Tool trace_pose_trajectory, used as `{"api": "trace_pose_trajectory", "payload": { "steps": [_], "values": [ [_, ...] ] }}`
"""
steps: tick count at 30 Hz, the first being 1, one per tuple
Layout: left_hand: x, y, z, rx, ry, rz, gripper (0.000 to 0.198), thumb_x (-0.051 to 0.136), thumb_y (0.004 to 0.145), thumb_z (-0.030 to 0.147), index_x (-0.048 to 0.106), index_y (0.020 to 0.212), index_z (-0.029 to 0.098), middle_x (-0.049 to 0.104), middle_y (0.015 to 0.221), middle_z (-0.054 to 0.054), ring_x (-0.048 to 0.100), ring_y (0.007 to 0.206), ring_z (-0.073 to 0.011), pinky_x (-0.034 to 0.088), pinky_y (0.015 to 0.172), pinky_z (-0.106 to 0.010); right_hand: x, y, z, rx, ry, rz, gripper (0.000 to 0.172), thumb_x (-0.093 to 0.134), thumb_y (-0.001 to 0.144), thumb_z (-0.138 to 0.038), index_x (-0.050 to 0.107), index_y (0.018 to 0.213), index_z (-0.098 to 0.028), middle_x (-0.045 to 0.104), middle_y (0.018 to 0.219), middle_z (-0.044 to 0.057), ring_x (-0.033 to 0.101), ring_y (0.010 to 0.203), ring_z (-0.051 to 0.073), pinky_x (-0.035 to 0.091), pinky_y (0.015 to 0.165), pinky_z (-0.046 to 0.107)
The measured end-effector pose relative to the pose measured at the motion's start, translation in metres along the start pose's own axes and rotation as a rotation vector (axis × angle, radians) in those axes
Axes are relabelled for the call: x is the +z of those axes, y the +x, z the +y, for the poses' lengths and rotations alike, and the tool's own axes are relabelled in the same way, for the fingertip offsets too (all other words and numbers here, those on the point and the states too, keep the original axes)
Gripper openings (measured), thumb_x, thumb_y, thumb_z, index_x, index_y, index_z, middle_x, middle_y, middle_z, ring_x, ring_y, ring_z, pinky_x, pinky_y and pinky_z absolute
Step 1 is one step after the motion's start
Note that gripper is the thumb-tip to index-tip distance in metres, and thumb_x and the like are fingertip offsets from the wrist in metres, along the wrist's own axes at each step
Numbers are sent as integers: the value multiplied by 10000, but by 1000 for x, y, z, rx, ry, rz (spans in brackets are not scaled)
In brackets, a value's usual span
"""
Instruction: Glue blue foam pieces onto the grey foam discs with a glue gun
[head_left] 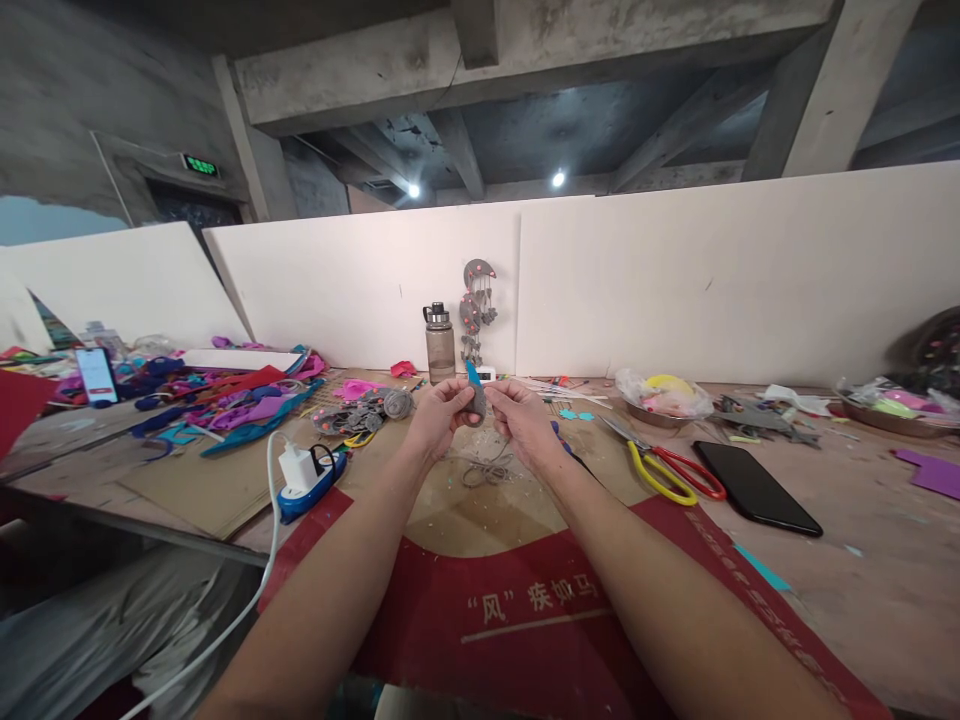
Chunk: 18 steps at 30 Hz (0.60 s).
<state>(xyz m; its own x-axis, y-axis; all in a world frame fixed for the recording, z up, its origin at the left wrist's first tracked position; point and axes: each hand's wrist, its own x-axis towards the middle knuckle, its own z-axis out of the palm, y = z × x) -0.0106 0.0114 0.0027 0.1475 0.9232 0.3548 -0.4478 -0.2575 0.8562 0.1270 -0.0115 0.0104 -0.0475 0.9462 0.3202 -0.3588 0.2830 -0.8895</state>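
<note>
My left hand (437, 415) pinches a small rounded grey felt-like piece (478, 402) upright over the work surface. A bright blue bit (473, 373) sticks up from its top. My right hand (525, 420) is closed at the right edge of the piece, thumb and fingertips pressed together; what lies between them is too small to make out. Beneath both hands a thin grey cord (484, 472) lies in loose loops. Left of my left hand is a pile of grey felt pieces with pink dots (349, 415), next to a coil of grey cord (397, 403).
To the right lie scissors with yellow and red handles (660, 472) and a black phone (756, 487). A bottle (440, 345) and a hanging grey moon ornament (478, 300) stand by the white board (637, 280). A power strip (307, 485) with a white cable sits left, near colored felt scraps (247, 400).
</note>
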Motion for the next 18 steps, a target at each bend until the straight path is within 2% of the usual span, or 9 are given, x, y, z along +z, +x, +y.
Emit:
{"api": "trace_pose_trajectory", "payload": {
  "steps": [2,4,7,9,11,15,18],
  "values": [
    [4,-2,-1,67,38,34,386,861,586,360,581,733,137,611,674,15,553,552,-79,484,487,-201,0,1,3,-25,-25,23,360,768,590,-466,636,780,-190,371,475,-104,251,404,43,185,388,217],
    [8,-5,-1,114,93,36,360,830,625,378,585,739,141,619,700,5,570,599,-95,511,551,-234,-1,2,6,-45,-31,53,352,760,601,-459,645,798,-192,379,487,-102,251,403,43,184,392,223],
    [13,-9,0,161,179,-32,312,786,687,354,621,850,145,649,819,-25,611,739,-130,539,689,-286,-2,3,7,-75,-17,97,337,753,609,-451,642,792,-191,396,503,-97,252,401,41,182,398,226],
    [15,-10,1,192,243,-72,346,803,666,307,611,911,155,659,920,-45,621,868,-158,532,724,-277,-2,3,6,-90,-9,109,331,750,611,-447,636,783,-188,436,526,-86,271,407,41,184,403,225],
    [16,-11,1,200,305,-92,378,823,634,278,578,898,162,653,945,-50,614,921,-172,523,680,-244,-2,2,5,-88,-12,100,323,746,613,-441,633,775,-185,474,550,-71,299,422,45,191,409,224],
    [16,-10,2,162,321,-106,389,800,660,332,520,883,178,634,848,-12,593,721,-122,479,519,-198,-1,1,3,-87,-49,70,306,736,631,-438,640,770,-182,442,534,-73,284,438,50,198,426,224],
    [14,-9,2,139,263,-83,419,798,660,351,526,927,179,635,845,-7,573,671,-104,453,473,-178,-2,1,4,-133,-130,60,311,720,659,-460,652,796,-190,469,562,-62,286,456,58,216,436,228]
  ]
}}
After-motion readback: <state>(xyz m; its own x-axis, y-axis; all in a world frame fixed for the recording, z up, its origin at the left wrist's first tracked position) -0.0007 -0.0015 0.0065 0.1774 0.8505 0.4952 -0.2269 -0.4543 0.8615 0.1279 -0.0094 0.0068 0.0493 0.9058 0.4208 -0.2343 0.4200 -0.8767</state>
